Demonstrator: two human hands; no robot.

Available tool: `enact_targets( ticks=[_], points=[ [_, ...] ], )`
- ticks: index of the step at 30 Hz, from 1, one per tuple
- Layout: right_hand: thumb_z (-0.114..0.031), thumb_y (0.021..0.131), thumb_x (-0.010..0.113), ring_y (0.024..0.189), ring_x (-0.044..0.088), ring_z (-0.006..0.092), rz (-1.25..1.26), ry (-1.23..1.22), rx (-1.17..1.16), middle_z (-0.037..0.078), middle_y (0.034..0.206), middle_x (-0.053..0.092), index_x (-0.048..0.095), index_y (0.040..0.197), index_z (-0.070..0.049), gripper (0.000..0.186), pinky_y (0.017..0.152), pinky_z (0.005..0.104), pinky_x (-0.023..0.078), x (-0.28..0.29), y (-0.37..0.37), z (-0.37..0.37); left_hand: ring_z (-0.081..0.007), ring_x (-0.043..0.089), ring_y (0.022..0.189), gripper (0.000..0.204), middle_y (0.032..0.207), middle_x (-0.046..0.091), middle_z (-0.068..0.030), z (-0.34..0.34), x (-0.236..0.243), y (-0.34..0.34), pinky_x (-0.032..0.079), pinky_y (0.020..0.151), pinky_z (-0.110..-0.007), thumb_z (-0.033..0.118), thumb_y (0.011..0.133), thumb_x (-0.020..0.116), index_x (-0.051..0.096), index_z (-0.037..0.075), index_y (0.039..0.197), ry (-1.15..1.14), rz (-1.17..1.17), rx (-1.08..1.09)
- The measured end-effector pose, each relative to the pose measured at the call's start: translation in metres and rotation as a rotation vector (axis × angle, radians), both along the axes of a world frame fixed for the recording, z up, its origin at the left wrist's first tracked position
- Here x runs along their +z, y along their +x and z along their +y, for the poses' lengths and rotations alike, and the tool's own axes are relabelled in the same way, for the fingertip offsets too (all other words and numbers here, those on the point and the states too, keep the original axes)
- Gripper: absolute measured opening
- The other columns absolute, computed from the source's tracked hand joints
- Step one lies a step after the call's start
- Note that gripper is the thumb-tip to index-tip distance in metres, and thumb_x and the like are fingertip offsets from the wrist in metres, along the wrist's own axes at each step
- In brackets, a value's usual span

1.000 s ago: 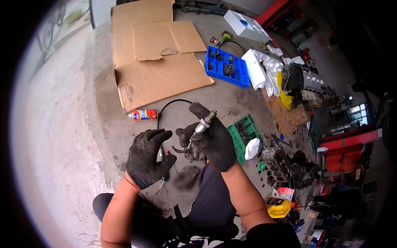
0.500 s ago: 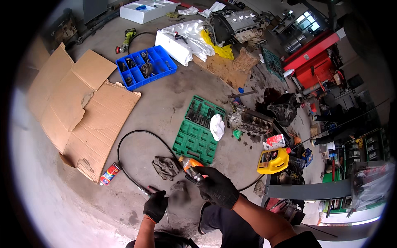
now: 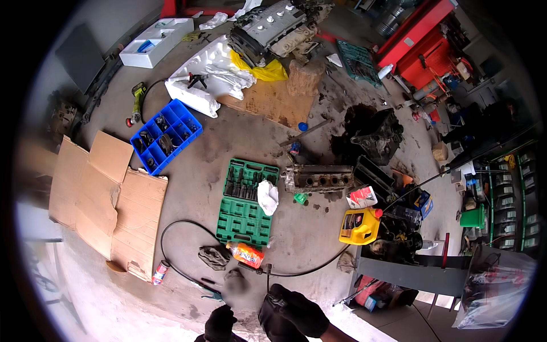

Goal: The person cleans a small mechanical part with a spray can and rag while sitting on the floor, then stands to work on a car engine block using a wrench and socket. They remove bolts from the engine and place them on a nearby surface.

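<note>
On the grey concrete floor (image 3: 199, 194), an open green plastic tool case (image 3: 244, 221) is placed. A long black hose (image 3: 162, 242) is looped near it. The black-gloved right hand (image 3: 299, 313) is curled, but what is held cannot be told; nor can the grip of the black-gloved left hand (image 3: 220, 324). Just above the right hand, a thin dark rod-like piece (image 3: 268, 277) is seen.

Rm btwn cardboard (image 3: 137, 219) & case (image 3: 245, 219), hose (image 3: 188, 220) prob. blocking nr L hand (image 3: 220, 324).
</note>
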State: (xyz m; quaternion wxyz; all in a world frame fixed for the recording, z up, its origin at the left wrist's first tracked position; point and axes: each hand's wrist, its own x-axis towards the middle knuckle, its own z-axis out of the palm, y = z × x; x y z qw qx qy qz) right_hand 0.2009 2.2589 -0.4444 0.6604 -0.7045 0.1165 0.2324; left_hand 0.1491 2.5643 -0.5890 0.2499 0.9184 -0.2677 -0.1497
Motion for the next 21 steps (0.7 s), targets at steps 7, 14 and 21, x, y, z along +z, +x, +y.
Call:
enact_targets(
  ticks=[7,14,21],
  points=[
    [0.001,0.091,0.060,0.072,0.063,0.0139,0.111,0.055,-0.337,0.009,0.094,0.064,0.054,0.131,0.003,0.041,0.064,0.0280,0.055,0.030,0.118,-0.078,-0.0164,0.060,0.095,0.035,0.108,0.064,-0.0067,0.127,0.019,0.157,0.050,0.083,-0.030,0.005,0.097,0.054,0.058,0.003,0.132,-0.244,0.150,1.094],
    [-0.007,0.089,0.064,0.074,0.067,0.0129,0.003,-0.069,-0.688,0.011,0.098,0.070,0.058,0.130,0.004,0.043,0.071,0.0265,0.055,0.035,0.284,-0.146,-0.0379,0.060,0.106,0.040,0.112,0.065,-0.0241,0.177,0.000,0.159,0.046,0.094,-0.048,0.027,0.095,0.040,0.069,0.001,0.102,0.716,0.994,0.465],
    [-0.009,0.095,0.062,0.065,0.063,0.0131,-0.039,-0.196,-1.061,0.009,0.085,0.066,0.056,0.130,0.003,0.037,0.056,0.0257,0.053,0.052,0.526,-0.186,-0.0165,0.057,0.067,0.026,0.084,0.063,-0.0067,0.191,-0.038,0.424,0.046,0.058,-0.031,0.008,0.093,0.050,0.065,0.007,0.114,0.103,1.173,0.965]
  ],
)
